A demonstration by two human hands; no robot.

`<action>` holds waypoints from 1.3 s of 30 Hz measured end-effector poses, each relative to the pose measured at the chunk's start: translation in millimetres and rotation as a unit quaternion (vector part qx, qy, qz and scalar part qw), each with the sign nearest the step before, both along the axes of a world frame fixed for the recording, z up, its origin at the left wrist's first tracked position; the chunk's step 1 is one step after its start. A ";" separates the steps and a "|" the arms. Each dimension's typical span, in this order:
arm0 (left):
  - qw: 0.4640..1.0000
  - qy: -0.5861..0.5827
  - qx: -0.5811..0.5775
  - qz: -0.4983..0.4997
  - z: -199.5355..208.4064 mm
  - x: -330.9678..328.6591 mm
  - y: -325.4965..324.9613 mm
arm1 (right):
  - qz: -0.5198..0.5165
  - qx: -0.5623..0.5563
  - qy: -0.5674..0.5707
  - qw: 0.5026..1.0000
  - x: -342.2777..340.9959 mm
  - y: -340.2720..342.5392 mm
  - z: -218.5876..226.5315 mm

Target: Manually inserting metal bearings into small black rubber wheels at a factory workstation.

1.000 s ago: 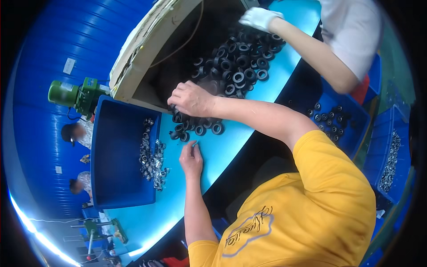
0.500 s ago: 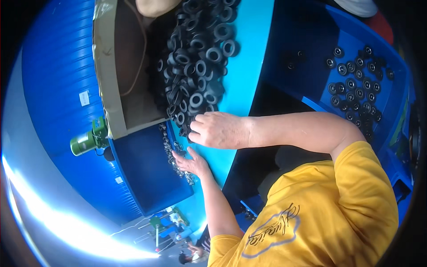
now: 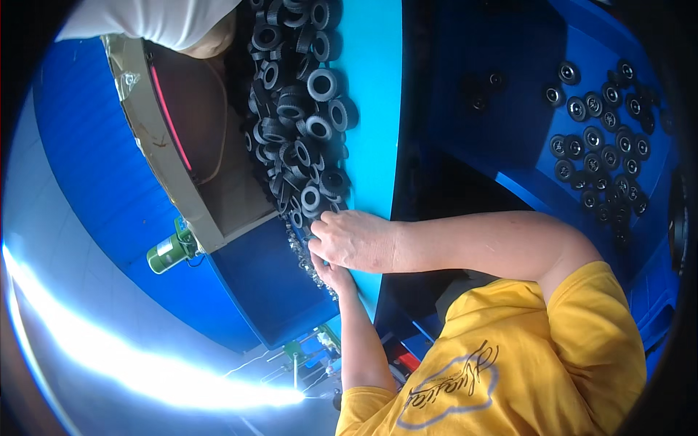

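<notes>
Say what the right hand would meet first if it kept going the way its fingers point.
Probably the small metal parts in the blue bin; the right hand points left toward them. Depth is unclear.

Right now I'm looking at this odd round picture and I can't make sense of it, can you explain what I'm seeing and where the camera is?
No machine does the handling here: a person in a yellow shirt works with bare hands. The camera sits on that person's head and looks down through a very wide lens, so the picture is round and straight edges bend.

The right hand reaches across to the lower edge of a pile of small black wheels lying on a turquoise table. The left hand sits just under it, largely covered. What either hand holds is hidden.

Beside them a blue bin holds small shiny metal parts. A brown cardboard box lies next to the pile. At right, another blue tray holds more black wheels. The white sleeve at the top belongs to someone else.
</notes>
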State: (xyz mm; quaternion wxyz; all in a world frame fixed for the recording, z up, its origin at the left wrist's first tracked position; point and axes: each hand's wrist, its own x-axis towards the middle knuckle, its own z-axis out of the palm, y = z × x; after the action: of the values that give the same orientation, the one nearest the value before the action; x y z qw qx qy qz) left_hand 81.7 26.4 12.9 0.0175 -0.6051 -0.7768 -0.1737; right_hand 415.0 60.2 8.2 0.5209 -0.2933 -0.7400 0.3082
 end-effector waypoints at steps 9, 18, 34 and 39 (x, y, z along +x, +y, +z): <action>1.000 0.018 -0.007 0.003 5.6 46.0 5.6 | 0.002 -0.024 -0.001 1.000 -6.7 4.5 -1.7; 0.998 0.066 -0.018 0.010 -9.2 -47.5 0.5 | 0.032 -0.016 -0.004 0.999 -3.5 2.6 -1.0; 0.999 -0.033 0.023 -0.013 -7.1 -24.2 0.9 | -0.003 -0.002 0.001 1.000 -3.4 -0.4 -3.5; 0.999 -0.021 0.026 -0.014 -8.3 -14.4 2.1 | 0.017 -0.017 -0.024 0.999 3.1 1.1 -1.5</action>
State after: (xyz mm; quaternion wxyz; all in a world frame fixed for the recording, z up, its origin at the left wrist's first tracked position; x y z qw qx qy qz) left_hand 67.4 28.5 4.6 0.0148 -0.6113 -0.7637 -0.2070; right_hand 418.1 61.2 6.7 0.4931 -0.2968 -0.7516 0.3222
